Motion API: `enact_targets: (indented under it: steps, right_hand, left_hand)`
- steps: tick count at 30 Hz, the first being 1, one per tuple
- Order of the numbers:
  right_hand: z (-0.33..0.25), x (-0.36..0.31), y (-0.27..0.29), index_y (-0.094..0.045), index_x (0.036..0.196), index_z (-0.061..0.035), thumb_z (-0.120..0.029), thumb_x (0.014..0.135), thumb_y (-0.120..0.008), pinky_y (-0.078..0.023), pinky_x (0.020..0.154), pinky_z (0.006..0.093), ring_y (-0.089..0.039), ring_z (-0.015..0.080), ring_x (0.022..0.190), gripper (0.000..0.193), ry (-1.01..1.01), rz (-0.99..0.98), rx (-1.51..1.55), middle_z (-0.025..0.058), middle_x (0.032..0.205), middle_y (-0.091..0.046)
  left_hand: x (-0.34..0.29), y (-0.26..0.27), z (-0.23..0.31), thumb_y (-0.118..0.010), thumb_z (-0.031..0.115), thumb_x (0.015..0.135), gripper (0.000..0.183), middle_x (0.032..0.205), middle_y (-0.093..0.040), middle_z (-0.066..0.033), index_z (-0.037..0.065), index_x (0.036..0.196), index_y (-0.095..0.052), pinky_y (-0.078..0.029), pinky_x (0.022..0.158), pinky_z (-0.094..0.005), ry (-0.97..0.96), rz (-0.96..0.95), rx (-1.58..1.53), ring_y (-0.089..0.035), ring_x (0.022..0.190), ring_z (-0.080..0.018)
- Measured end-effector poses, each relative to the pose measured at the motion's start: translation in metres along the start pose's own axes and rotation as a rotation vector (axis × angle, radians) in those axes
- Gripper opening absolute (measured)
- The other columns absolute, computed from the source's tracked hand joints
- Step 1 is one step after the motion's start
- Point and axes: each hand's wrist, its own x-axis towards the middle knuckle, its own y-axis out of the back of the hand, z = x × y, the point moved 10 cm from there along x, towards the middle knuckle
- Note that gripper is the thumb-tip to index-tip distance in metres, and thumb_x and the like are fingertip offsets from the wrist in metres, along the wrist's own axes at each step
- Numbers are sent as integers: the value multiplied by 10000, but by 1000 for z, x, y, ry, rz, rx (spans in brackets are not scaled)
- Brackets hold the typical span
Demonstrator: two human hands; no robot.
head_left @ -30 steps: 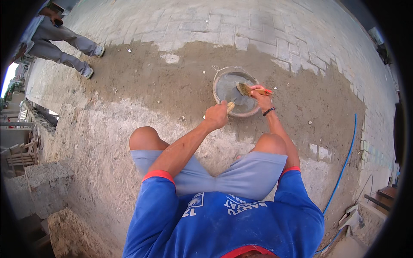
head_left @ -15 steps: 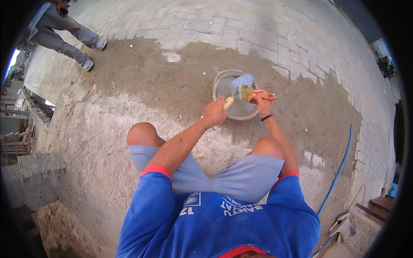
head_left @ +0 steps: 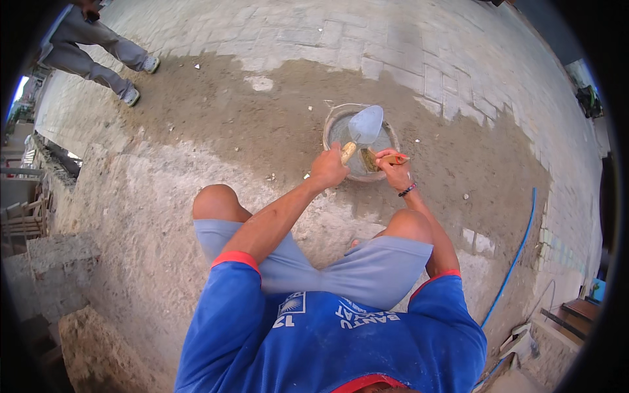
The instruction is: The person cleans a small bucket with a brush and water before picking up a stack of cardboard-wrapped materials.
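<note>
My left hand (head_left: 329, 167) is closed round the wooden handle of a trowel (head_left: 365, 124). The trowel's rounded metal blade points away from me over a round bucket (head_left: 326, 136) that holds grey, watery liquid. A paintbrush (head_left: 393, 159) is in my right hand (head_left: 397, 174), gripped by its wooden, red-tipped handle. Its bristles point left and down, inside the near right part of the bucket and below the trowel blade. I cannot tell whether the bristles touch the liquid. My fingers partly cover both handles.
Sandy, damp ground (head_left: 216, 98) surrounds the bucket, with pale paving blocks (head_left: 393, 59) beyond. Another person (head_left: 98, 46) stands at the far left. A blue hose (head_left: 514, 259) runs along the right. Broken concrete (head_left: 98, 347) lies at the near left.
My right hand has moved the paintbrush off the trowel blade, down and toward me. The trowel blade has turned, showing more of its flat face. My left hand stays nearly in place.
</note>
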Motion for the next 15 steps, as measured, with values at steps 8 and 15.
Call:
enact_targets:
  steps: [8, 15]
  right_hand:
    - [-62, 30, -30, -643, 893, -46, -112, 798, -645, -469, 710, 262, -591, 103, 784, 116, 144, -198, -117, 21, 827, -655]
    - [-45, 52, -2, -648, 908, -70, -146, 794, -617, -485, 680, 343, -634, 234, 762, 141, 211, 140, -490, 96, 830, -664]
  left_hand:
    - [-6, -6, 16, -647, 137, 728, 438, 906, -638, -225, 24, 1097, -440, -495, 743, -480, -126, -60, 228, -627, 868, -391]
    - [8, -8, 6, -649, 155, 736, 429, 923, -639, -230, 7, 1089, -454, -498, 766, -461, 26, -115, 219, -629, 894, -377]
